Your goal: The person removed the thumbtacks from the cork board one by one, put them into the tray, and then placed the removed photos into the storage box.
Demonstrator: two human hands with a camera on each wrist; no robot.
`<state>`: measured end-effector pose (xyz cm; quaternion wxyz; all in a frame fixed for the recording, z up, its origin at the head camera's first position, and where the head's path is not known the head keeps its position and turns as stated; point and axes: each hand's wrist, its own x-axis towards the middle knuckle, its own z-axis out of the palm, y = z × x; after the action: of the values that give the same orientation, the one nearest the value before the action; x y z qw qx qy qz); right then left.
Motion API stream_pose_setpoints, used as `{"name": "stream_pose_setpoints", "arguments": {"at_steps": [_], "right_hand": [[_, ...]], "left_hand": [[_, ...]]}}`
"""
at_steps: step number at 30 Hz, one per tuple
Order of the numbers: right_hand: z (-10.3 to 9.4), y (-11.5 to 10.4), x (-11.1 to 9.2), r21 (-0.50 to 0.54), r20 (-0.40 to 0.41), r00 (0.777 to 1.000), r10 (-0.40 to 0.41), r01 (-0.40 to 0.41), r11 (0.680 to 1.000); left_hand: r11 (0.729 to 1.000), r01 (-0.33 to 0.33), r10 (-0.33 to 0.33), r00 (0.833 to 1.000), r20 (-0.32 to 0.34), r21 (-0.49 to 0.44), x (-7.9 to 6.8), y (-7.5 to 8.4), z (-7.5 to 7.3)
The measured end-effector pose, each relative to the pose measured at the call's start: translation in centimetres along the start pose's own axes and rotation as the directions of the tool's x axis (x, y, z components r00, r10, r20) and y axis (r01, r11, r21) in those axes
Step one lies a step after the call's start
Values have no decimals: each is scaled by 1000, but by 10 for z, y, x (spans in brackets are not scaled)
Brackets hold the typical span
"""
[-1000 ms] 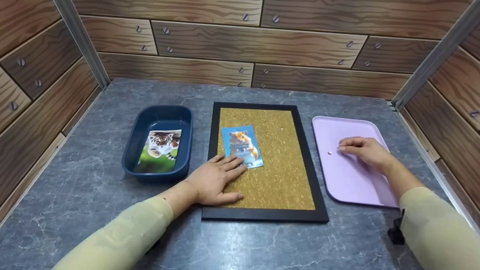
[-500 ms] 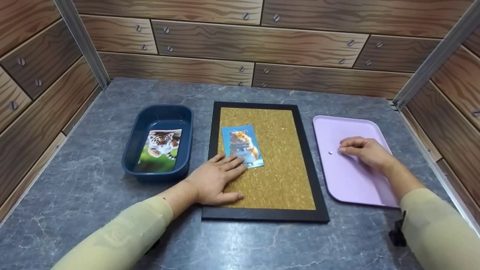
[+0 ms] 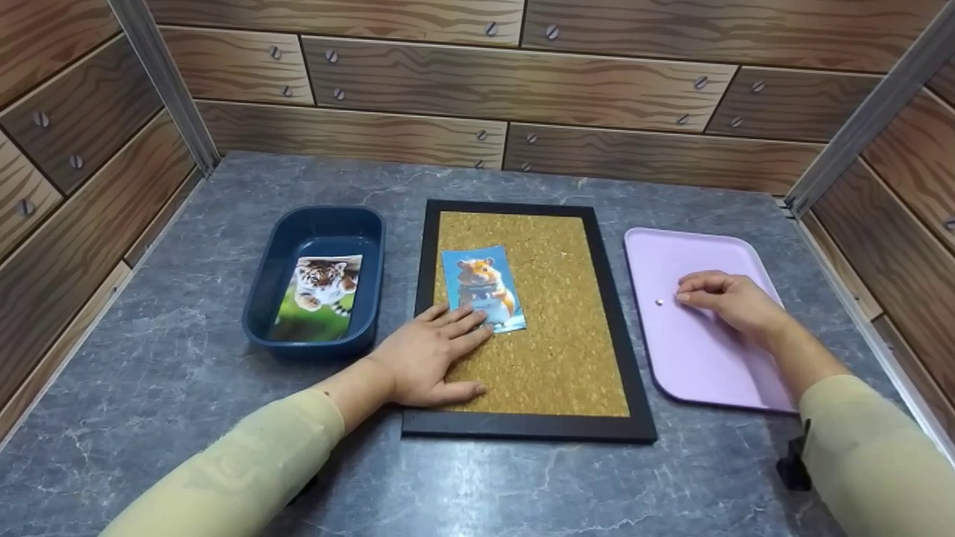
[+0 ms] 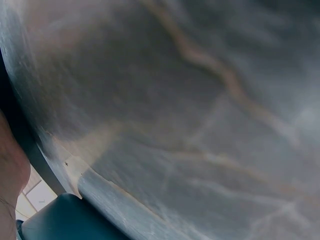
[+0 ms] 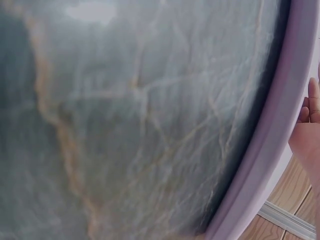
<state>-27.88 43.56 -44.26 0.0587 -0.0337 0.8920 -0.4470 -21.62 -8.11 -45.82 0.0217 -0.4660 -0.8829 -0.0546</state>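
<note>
My left hand [image 3: 433, 356] lies flat with fingers spread on a cork board [image 3: 559, 350] in a black frame. Its fingertips rest on the lower edge of a hamster picture [image 3: 483, 280]. Over the lilac tray [image 3: 709, 373], my right hand [image 3: 735, 304] holds thumb and forefinger together, pinching a tiny silvery thumbtack that is mostly hidden by the fingertips. Another small silvery thumbtack [image 3: 659, 303] lies on the tray just left of them. In the right wrist view, part of the right hand [image 5: 312, 107] shows beyond the tray's rim.
Left of the board stands a dark blue bin [image 3: 257, 298] holding a tiger cub picture [image 3: 319, 298]. Grey marbled tabletop [image 3: 522, 485] lies beneath everything. Wood-patterned walls [image 3: 410, 74] enclose the back and sides.
Both hands keep their places; the left hand stays flat on the board and the right hand stays pinched over the tray. The head view shifts very slightly.
</note>
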Motion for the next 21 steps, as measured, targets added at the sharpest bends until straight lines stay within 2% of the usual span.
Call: {"name": "stream_pose_setpoints", "arguments": {"at_steps": [15, 21], "right_hand": [[0, -1, 2, -39, 3, 1000, 9, -9, 999], [0, 0, 0, 12, 11, 1000, 20, -21, 1000]], "left_hand": [[1000, 6, -6, 1000, 4, -4, -1, 0, 0], [1000, 0, 0, 1000, -1, -2, 0, 0, 1]]}}
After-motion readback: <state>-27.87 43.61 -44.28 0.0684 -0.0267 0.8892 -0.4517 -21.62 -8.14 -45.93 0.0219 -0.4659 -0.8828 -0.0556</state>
